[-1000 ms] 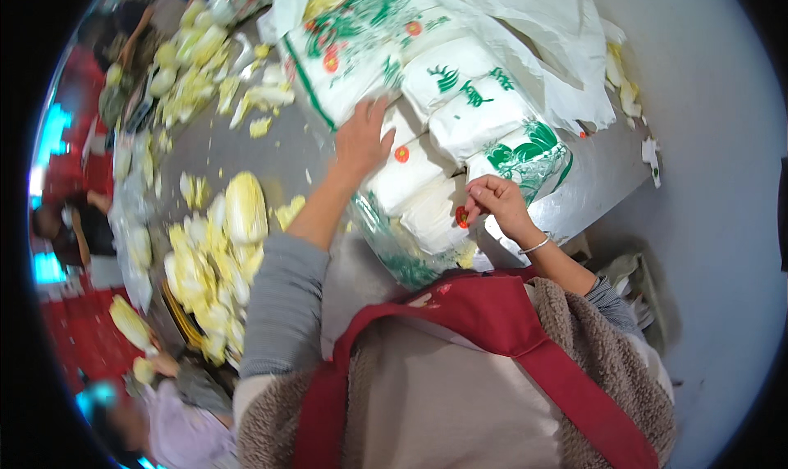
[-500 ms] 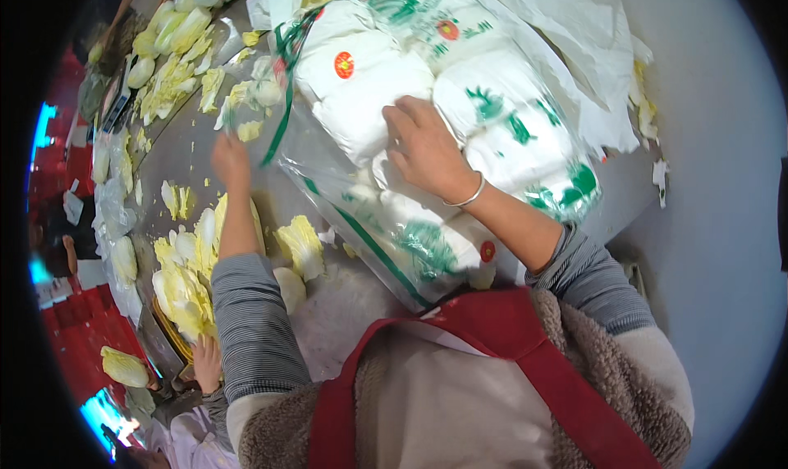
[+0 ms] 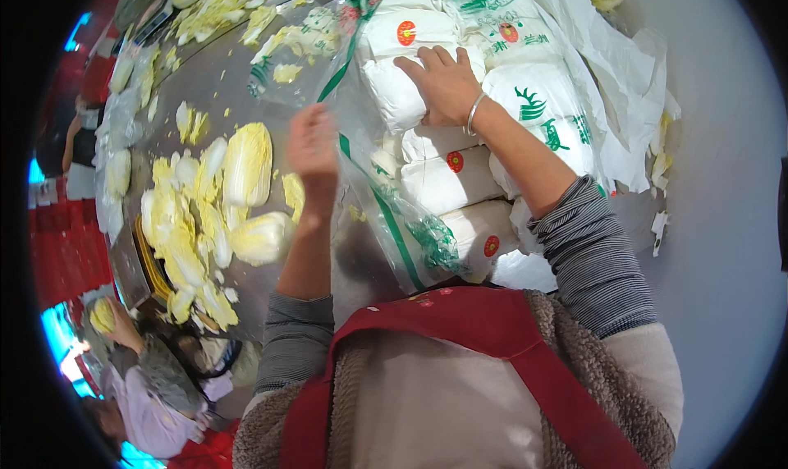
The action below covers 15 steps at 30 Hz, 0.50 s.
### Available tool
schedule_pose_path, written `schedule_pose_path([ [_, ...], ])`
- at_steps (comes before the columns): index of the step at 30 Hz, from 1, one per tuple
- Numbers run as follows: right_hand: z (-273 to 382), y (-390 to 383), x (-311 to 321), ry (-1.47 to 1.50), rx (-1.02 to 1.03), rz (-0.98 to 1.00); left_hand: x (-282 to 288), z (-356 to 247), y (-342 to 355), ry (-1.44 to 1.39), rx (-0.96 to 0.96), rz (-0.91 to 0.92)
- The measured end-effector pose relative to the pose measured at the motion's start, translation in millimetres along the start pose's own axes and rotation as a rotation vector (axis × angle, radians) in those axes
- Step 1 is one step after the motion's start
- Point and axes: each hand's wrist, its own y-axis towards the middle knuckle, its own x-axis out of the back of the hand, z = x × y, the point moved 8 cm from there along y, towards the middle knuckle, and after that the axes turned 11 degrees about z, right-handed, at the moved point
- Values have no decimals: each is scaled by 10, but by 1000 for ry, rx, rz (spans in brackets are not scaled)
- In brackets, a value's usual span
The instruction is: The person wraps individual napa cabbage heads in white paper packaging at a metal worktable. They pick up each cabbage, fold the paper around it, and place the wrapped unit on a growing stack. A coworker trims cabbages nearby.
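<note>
My right hand [image 3: 442,87] lies on a white wrapped pack [image 3: 376,91], fingers bent and spread over it. It is among several such packs, marked green and red, in a large clear plastic bag [image 3: 423,239] with green edges. My left hand [image 3: 312,141] is motion-blurred at the bag's left edge, fingers curled; I cannot make out what is in them. Left of it lie a whole napa cabbage [image 3: 248,164], a second one [image 3: 261,237] and a pile of loose yellow leaves [image 3: 176,239] on the metal table [image 3: 222,83].
A loose white plastic sheet [image 3: 624,100] lies along the right, beside a pale wall [image 3: 722,182]. At lower left a co-worker [image 3: 148,395] holds a cabbage [image 3: 103,313]; another person [image 3: 78,137] stands farther up. More cabbage leaves [image 3: 213,9] are strewn at upper left.
My right hand has moved up onto the upper packs. My left hand left the packs for the left and has since come back rightward. The bag's green-edged side has spread leftward.
</note>
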Motion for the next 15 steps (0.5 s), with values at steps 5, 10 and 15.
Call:
schedule_pose_path([
  [5,534,-691,130,8,132,-258,-533,-218,245,3,158,97],
  [10,164,-1614,-659,1140,-358,-471,-1198,11,-377,310,111,621],
  [15,73,-1456,-592,1472,-259,-518,-1004,-138,-849,-270,440,398],
])
